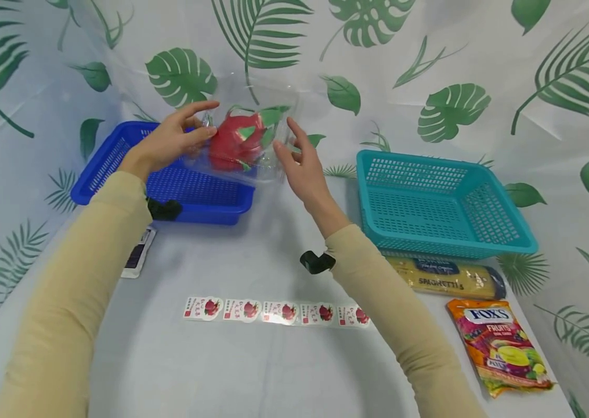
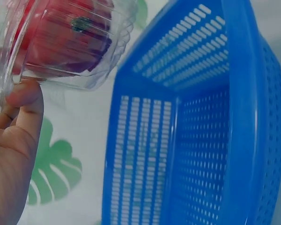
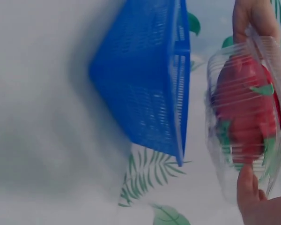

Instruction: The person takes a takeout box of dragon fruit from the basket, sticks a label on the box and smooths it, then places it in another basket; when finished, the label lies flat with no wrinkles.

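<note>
A clear plastic clamshell box [image 1: 278,165] hangs in the air with a red dragon fruit [image 1: 234,142] with green scales inside it. My left hand [image 1: 171,139] grips the box's left end, and my right hand [image 1: 302,168] holds the right end between thumb and fingers. Behind and below the box stands a blue perforated basket [image 1: 197,215], partly covered by box and hand. In the left wrist view, the thumb lies against the box's edge, beside the basket. The right wrist view shows the box [image 3: 225,173] held from both ends, apart from the basket's rim.
A strip of dragon fruit stickers [image 1: 275,312] lies across the table [image 1: 252,371]. At right are a teal basket [image 1: 445,244], a spaghetti pack [image 1: 440,278] and a Fox's candy bag [image 1: 503,348]. A white-edged dark device [image 1: 139,253] sits partly behind the left sleeve. Leaf-print sheeting surrounds the table.
</note>
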Demonstrator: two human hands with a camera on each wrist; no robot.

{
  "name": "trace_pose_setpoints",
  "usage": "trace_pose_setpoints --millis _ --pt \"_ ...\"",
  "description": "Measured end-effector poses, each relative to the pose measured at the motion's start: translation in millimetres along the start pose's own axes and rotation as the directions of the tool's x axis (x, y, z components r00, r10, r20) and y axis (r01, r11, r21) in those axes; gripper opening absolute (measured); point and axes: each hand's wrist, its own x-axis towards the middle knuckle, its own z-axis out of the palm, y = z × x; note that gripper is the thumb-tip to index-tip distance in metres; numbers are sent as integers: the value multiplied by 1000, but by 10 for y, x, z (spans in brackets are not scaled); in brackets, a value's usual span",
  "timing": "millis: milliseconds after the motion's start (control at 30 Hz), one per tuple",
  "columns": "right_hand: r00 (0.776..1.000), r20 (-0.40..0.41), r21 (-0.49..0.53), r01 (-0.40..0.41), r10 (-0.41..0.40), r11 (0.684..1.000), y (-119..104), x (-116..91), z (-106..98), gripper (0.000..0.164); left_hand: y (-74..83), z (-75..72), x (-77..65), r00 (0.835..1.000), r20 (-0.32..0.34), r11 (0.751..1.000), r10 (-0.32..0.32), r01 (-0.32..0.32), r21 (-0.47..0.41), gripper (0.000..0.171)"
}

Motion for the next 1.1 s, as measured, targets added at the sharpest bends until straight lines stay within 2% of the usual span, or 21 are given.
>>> trace_pose_setpoints --millis 133,333,567,867,967,1100 --pt "997 -57 -39 -46 44 998 -31 -8 -71 56 58 112 15 1000 -26 999 14 -13 38 60" --pt "992 -102 -98 -90 80 991 -44 -52 -226 53 -37 312 140 999 -47 1000 27 -26 14 59" --pt "985 -66 -167 -170 161 971 23 -107 -415 53 -103 576 192 999 -44 1000 26 -25 13 57" --pt "967 -10 -229 -249 253 941 61 -237 -567 52 -71 847 196 1000 -12 999 7 -6 32 51" --pt "962 0 -243 -264 272 934 86 -289 -618 53 -78 935 187 1000 1 999 1 -1 38 50" --pt "966 16 -270 -244 258 931 145 -375 -684 53 -122 1050 162 1000 14 998 -20 19 57 52"
